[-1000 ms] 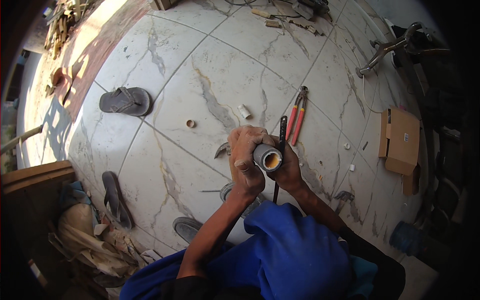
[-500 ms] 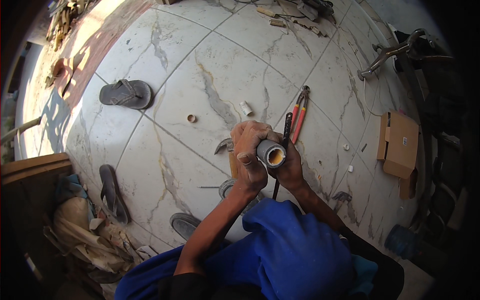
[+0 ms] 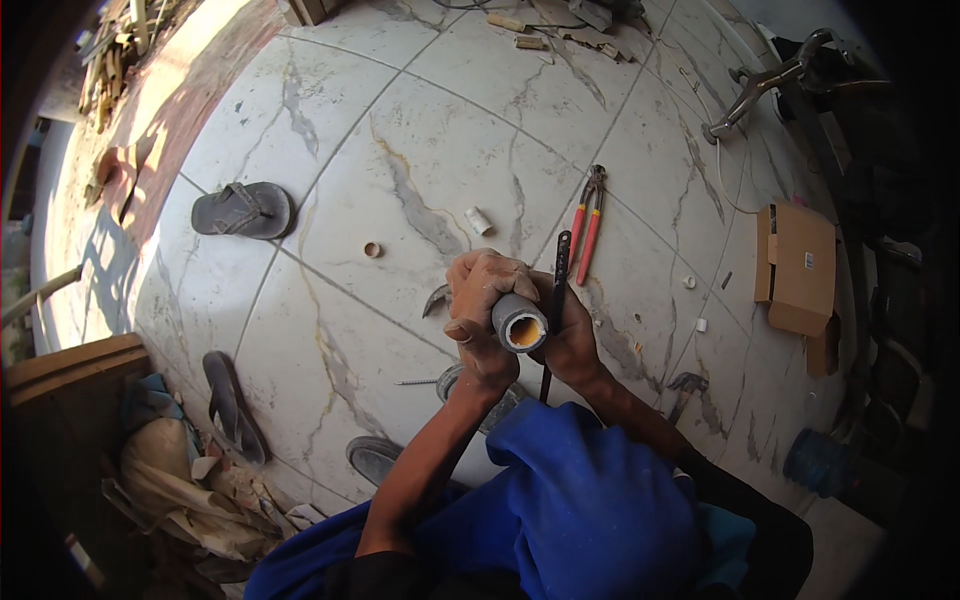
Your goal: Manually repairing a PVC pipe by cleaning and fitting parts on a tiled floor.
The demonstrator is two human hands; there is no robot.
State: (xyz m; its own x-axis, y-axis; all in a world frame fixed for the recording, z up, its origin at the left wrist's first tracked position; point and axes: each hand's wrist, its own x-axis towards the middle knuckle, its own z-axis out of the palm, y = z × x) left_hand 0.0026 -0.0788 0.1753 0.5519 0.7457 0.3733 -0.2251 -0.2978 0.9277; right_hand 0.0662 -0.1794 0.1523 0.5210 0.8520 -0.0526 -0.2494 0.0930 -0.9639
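My left hand (image 3: 482,310) is closed around a short grey pipe (image 3: 506,308), with the thumb along its near side. The pipe's open end faces up toward me, showing a pale rim and a yellow-orange inside. Behind the pipe, my right hand (image 3: 570,335) is closed too. A narrow black bar with holes (image 3: 562,262) rises beside the right hand and reappears below it; its fingers are partly hidden, so its exact grip on the bar cannot be made out. Past the left hand, a claw hammer head (image 3: 436,300) shows on the floor.
Red-handled pincers (image 3: 590,228) lie beyond my hands. A white cylinder (image 3: 479,221) and a small brown ring (image 3: 372,250) rest on the tiles. Sandals (image 3: 243,210) lie leftward; rightward are another hammer (image 3: 688,385), a cardboard box (image 3: 800,268) and a chrome chair leg (image 3: 750,100).
The view has shifted slightly, so most of the floor things sit a little further left. My hands and the pipe also appear slightly left and lower, with the same grip.
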